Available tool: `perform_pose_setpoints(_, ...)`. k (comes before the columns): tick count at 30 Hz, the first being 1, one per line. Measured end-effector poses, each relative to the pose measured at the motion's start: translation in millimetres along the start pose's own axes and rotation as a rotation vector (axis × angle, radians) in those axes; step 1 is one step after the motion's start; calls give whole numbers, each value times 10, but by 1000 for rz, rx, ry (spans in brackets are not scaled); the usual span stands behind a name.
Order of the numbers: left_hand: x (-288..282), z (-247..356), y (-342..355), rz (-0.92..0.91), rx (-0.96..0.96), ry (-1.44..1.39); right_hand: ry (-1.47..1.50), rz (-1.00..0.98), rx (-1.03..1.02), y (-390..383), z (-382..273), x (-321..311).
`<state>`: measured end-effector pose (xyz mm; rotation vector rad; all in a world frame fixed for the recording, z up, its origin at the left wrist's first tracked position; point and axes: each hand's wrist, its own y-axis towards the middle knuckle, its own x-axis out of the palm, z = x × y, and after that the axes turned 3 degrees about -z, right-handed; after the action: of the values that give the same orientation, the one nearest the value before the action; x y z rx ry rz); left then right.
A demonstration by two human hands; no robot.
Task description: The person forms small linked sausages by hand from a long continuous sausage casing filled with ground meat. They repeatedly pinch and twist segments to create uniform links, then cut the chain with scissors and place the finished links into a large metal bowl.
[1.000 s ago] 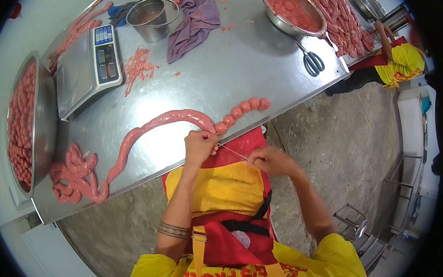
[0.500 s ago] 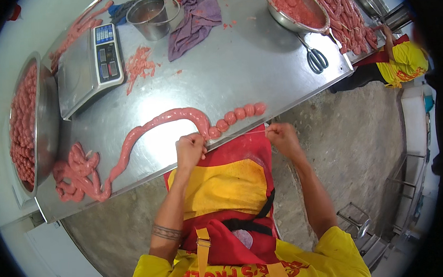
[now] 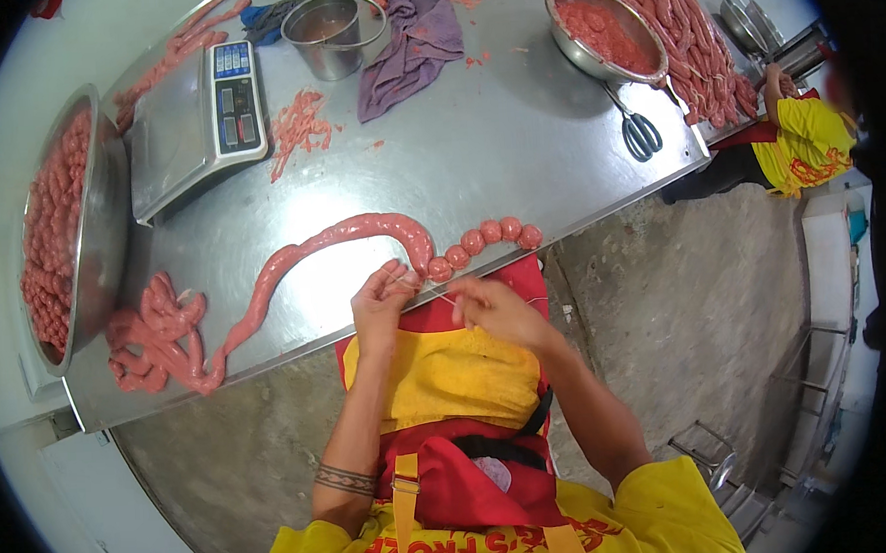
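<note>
A long pink sausage rope (image 3: 292,259) curves across the steel table in front of me. Its right end is tied into a short row of small round links (image 3: 473,242) near the table's edge. My left hand (image 3: 382,298) pinches a thin pale string (image 3: 442,295) right beside the last tied link, fingertips close to the casing. My right hand (image 3: 500,309) is just below the links, its fingers closed on the same string, which runs short between both hands. The fingertips of the right hand are partly blurred.
Slack sausage casing (image 3: 161,336) lies at the left, beside a large bowl of small links (image 3: 103,244). Behind are a scale (image 3: 180,140), a steel bucket (image 3: 323,52), a purple cloth (image 3: 412,63), a bowl of ground meat (image 3: 587,54) and scissors (image 3: 641,136). A co-worker (image 3: 806,137) stands far right.
My right hand has come in leftward from beyond the links to near my left hand, and the string between them is shorter. My left fist has loosened into a pinch.
</note>
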<state>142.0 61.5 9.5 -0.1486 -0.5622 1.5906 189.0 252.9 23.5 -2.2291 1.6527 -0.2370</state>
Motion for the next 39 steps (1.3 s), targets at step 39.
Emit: perform_pose_setpoints(39, -146, -49, 31, -180, 128, 765, -83, -230, 43, -380, -26, 87)
